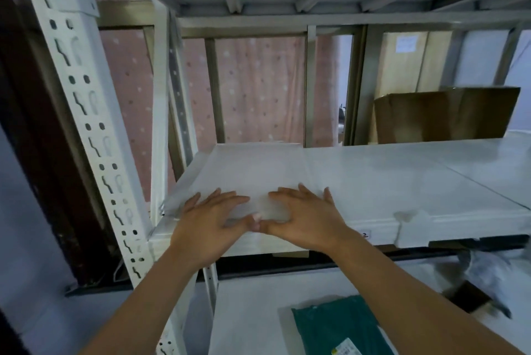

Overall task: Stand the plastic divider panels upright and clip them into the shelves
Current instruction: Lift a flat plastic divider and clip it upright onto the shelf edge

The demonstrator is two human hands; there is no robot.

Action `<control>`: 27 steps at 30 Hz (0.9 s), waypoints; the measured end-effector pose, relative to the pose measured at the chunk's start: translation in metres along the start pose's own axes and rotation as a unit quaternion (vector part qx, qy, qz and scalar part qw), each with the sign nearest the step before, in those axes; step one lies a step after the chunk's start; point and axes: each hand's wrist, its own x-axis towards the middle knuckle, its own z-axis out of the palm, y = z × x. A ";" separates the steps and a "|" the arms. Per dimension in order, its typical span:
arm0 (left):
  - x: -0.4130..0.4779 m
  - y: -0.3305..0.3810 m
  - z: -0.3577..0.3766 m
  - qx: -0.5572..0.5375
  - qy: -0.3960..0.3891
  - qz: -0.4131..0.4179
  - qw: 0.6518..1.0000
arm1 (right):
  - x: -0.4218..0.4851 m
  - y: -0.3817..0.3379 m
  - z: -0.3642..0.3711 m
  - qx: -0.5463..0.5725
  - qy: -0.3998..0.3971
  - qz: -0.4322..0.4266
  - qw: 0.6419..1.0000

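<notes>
A translucent white plastic divider panel (253, 168) lies flat at the left end of the white metal shelf (402, 182). My left hand (209, 222) and my right hand (304, 214) rest side by side on the panel's near edge. The fingers lie spread over its top face. Both thumbs curl under the front edge, and their tips touch in the middle. The panel's near edge looks slightly raised off the shelf's front lip, and its far edge reaches the back of the shelf.
A perforated white upright post (94, 136) stands close on the left. An open brown cardboard box (442, 116) sits at the back right of the shelf. On the lower shelf lie a green mailer bag (342, 328) and a grey wrapped parcel (488, 274). Another shelf hangs overhead.
</notes>
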 end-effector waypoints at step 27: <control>0.079 0.126 -0.101 0.330 0.399 0.527 0.674 | -0.076 -0.002 -0.023 0.573 0.203 0.054 0.792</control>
